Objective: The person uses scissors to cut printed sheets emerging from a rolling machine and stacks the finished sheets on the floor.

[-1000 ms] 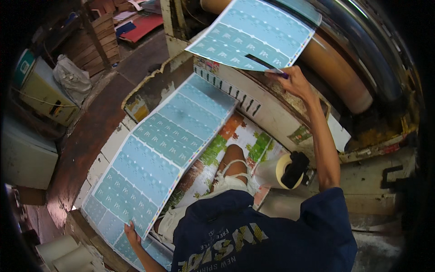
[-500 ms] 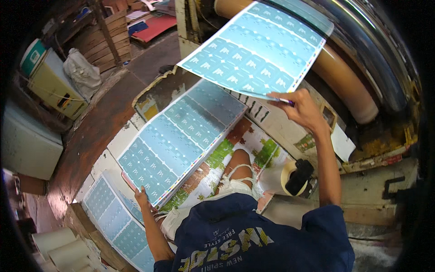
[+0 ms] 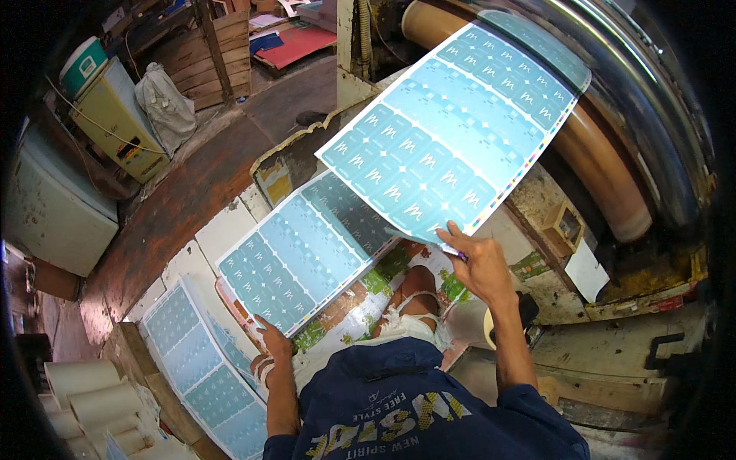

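Observation:
My right hand [image 3: 483,264] pinches the near edge of a teal printed sheet [image 3: 460,130], with a slim purple-tipped tool, perhaps a pen, also between the fingers. At its far end the sheet curves up against the metal roller. Below and to the left lies a stack of similar printed sheets [image 3: 295,238], its far part shaded by the raised sheet. My left hand [image 3: 274,341] is at the near corner of this stack, thumb at the top edge and the other fingers mostly hidden.
Large rollers, one shiny metal [image 3: 652,100] and one brown [image 3: 598,153], fill the far right. Another pile of printed sheets [image 3: 203,368] lies at the lower left, beside several paper rolls [image 3: 103,406]. A small wooden box [image 3: 563,228] sits below the rollers.
My right hand has come down and nearer, and more of the printed sheet now extends from the roller, over the stack. The view has shifted slightly.

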Tool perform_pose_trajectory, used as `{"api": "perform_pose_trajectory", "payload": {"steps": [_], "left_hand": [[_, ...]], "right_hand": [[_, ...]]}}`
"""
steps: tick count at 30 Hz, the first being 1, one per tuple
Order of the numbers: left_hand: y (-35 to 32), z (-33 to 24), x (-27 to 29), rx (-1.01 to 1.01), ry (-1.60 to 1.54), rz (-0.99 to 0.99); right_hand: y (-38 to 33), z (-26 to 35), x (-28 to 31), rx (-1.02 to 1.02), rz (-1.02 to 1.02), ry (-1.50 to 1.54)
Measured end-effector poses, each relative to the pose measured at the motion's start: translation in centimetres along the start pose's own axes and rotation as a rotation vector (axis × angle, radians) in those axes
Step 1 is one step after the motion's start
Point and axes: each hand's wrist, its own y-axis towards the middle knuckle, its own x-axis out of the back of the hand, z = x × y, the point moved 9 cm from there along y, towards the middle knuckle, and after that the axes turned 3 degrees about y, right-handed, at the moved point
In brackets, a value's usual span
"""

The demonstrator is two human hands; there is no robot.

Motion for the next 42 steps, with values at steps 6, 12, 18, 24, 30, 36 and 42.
{"api": "perform_pose_trajectory", "payload": {"steps": [6,12,18,24,30,36,42], "left_hand": [[-2.0,-3.3,0.1,-0.024,0.029,0.059],[-4.6,-19.4,1.1,-0.528,-0.505,0.348],[-18.7,-39.8,12.9,-0.487,-1.923,1.404],[-17.0,-41.6,13.2,-0.258,-1.643,1.033],[-15.1,-41.0,11.7,-0.369,-1.635,0.778],[-15.6,-32.0,12.7,-0.263,-1.485,0.632],[-16.3,-25.0,16.4,-0.185,-1.421,0.607]], "right_hand": [[-0.5,0.3,0.7,0.033,0.055,-0.023],[0.7,1.4,0.7,0.11,0.234,-0.083],[0.7,1.2,1.7,0.15,0.331,-0.093],[1.4,0.6,1.3,0.197,0.429,0.088],[2.8,-5.8,3.4,0.128,0.419,0.44],[0.4,-13.2,10.8,-0.334,-0.036,0.437],[-13.9,-24.5,21.3,-0.816,-0.699,0.101]]}}
